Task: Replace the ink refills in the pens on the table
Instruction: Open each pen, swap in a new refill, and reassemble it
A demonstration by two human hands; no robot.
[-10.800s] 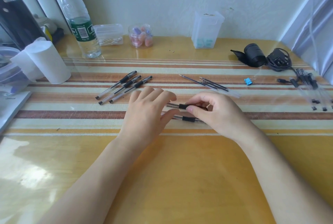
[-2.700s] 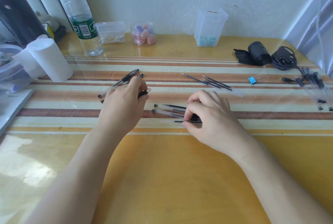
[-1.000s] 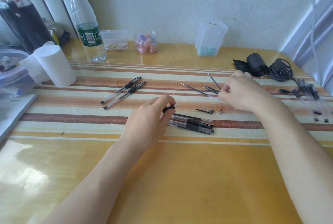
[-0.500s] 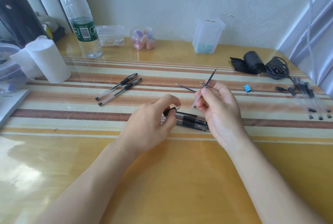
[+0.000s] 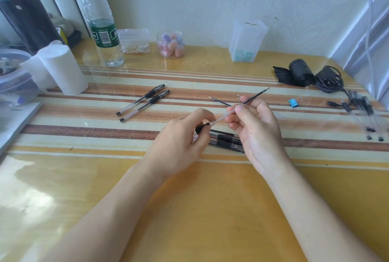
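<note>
My left hand [image 5: 181, 143] grips a pen barrel [image 5: 201, 128] by its black grip, mouth pointing up and right. My right hand [image 5: 255, 127] pinches a thin ink refill [image 5: 253, 97] between thumb and fingers; the refill's clear rear end sits at the barrel's mouth and its tip points up right. Below my hands lie a few dismantled pens [image 5: 226, 141] on the striped mat. Two whole pens [image 5: 145, 101] lie to the left. A loose refill [image 5: 220, 101] shows behind my right hand.
A water bottle [image 5: 101, 28], a paper roll [image 5: 63, 70], a cotton-swab box [image 5: 134, 40], a jar of erasers [image 5: 171, 44] and a clear tub [image 5: 246, 40] line the back. Black roll and cables [image 5: 311, 76], a blue clip [image 5: 293, 102] and more pens [image 5: 362, 114] lie right.
My right hand brought a refill from the pile back to the centre and lowered its rear end to the mouth of the barrel that my left hand holds.
</note>
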